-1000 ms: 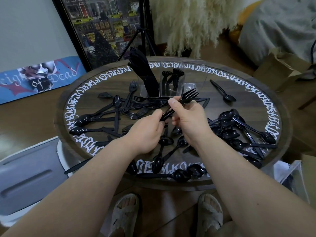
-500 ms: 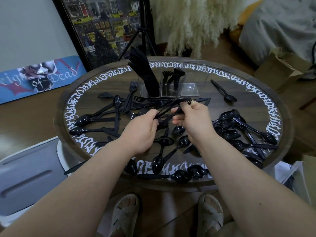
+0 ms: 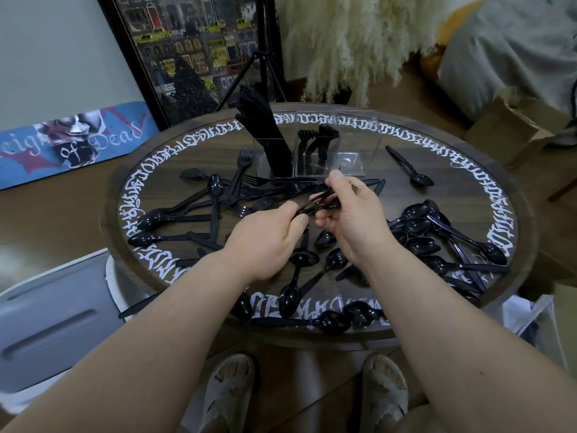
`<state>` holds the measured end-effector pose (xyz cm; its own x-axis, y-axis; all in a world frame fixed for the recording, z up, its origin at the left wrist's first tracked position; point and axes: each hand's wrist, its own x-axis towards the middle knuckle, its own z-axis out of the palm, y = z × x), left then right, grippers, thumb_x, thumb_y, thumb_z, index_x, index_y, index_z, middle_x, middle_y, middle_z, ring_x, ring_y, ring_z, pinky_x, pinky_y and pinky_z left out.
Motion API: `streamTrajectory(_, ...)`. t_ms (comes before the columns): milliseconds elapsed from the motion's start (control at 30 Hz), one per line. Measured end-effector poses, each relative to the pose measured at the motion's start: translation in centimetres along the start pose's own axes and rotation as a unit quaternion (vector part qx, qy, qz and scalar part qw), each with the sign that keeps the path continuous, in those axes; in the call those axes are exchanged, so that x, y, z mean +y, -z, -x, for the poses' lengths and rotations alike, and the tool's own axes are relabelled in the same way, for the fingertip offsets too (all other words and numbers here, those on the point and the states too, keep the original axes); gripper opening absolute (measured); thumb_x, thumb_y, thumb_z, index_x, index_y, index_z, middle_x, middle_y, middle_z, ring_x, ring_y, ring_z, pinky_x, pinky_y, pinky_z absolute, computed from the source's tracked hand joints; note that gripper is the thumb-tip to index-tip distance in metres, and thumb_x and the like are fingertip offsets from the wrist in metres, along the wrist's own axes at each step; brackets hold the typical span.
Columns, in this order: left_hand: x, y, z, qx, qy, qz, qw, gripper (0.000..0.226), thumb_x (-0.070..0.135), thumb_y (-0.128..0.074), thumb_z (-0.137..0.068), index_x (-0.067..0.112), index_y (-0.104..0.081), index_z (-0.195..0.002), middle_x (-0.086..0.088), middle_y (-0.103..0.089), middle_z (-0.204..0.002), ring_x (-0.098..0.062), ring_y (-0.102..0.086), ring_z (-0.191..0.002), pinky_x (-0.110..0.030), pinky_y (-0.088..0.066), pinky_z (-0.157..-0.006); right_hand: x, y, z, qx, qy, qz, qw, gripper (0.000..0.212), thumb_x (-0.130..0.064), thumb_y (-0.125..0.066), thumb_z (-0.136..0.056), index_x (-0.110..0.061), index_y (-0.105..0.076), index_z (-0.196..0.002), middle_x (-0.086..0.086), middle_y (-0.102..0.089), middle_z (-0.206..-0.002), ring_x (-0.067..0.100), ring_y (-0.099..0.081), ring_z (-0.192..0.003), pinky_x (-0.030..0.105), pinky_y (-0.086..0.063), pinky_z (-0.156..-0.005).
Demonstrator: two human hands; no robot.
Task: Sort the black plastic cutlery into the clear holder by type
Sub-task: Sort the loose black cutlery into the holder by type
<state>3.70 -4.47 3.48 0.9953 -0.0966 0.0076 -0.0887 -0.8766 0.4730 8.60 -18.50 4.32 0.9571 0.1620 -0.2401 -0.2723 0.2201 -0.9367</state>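
From the head view, both hands are raised just above the middle of the round bench (image 3: 518,214), a dark wooden top ringed with white lettering. The left hand (image 3: 265,242) has its fingers curled and pinches one end of a small bundle of black cutlery (image 3: 315,205) between thumb and forefinger. The right hand (image 3: 349,217) grips the other end of the same bundle, thumb raised on top and fingers curled beneath. Which pieces make up the bundle cannot be told, since the fingers cover most of it.

Just beyond the right hand's thumb stands the clear holder (image 3: 349,157), with three compartments side by side. The compartment furthest toward the left hand's side holds upright knives (image 3: 265,129), the middle one holds a few forks (image 3: 318,139), and the one on the right hand's side shows nothing black inside.

Beyond and outward of the left hand lies a tangle of loose forks and spoons (image 3: 224,195). Outward of the right hand is a heap of spoons (image 3: 437,232), and more spoons (image 3: 312,276) lie under both wrists, toward the near rim. A single spoon (image 3: 412,167) lies apart, beyond the right hand and beside the holder.
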Motion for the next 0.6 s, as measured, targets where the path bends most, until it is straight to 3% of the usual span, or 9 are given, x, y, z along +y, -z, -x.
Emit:
streamTrajectory(167, -0.3, -0.3, -0.2, 0.012, -0.003, -0.03, 0.999, 0.031, 0.038, -0.029, -0.101, 0.016, -0.05, -0.107, 0.003, -0.057, -0.086, -0.025, -0.056, -0.082, -0.038, -0.044, -0.071, 0.2, 0.1, -0.2, 0.036, -0.011, -0.019, 0.999, 0.008, -0.015, -0.049, -0.096, -0.011, -0.054, -0.092, 0.017, -0.064, -0.088, 0.015, -0.056, -0.051, 0.026, -0.049, -0.049)
streamTrajectory(333, -0.4, -0.5, -0.3, 0.018, -0.016, -0.027, 0.999, 0.032, 0.036, -0.031, -0.101, 0.02, -0.049, -0.122, -0.001, -0.058, -0.104, -0.026, -0.056, -0.096, -0.04, -0.046, -0.08, 0.5, 0.5, -0.6, 0.067, 0.039, 0.074, 0.994, 0.01, -0.026, -0.057, -0.093, -0.017, -0.056, -0.09, 0.007, -0.061, -0.08, 0.013, -0.054, -0.049, 0.026, -0.046, -0.047)
streamTrajectory(500, -0.6, -0.4, 0.0, 0.047, -0.022, -0.01, 0.999, 0.027, 0.036, -0.034, -0.101, 0.018, -0.053, -0.11, 0.005, -0.055, -0.093, -0.021, -0.054, -0.088, -0.034, -0.041, -0.072, 1.0, 1.1, -0.9, 0.089, 0.099, 0.202, 0.97, 0.034, -0.04, -0.057, -0.091, -0.019, -0.052, -0.065, -0.008, -0.059, -0.055, 0.018, -0.053, -0.055, 0.037, -0.046, -0.057)
streamTrajectory(600, -0.5, -0.3, 0.1, 0.055, -0.002, 0.03, 0.998, 0.024, 0.037, -0.04, -0.1, 0.018, -0.055, -0.104, 0.007, -0.056, -0.083, -0.016, -0.053, -0.08, -0.031, -0.035, -0.066, 1.1, 1.2, -0.9, 0.072, 0.115, 0.197, 0.971, 0.029, -0.036, -0.056, -0.093, -0.016, -0.051, -0.072, -0.008, -0.053, -0.055, 0.018, -0.049, -0.055, 0.036, -0.043, -0.056)
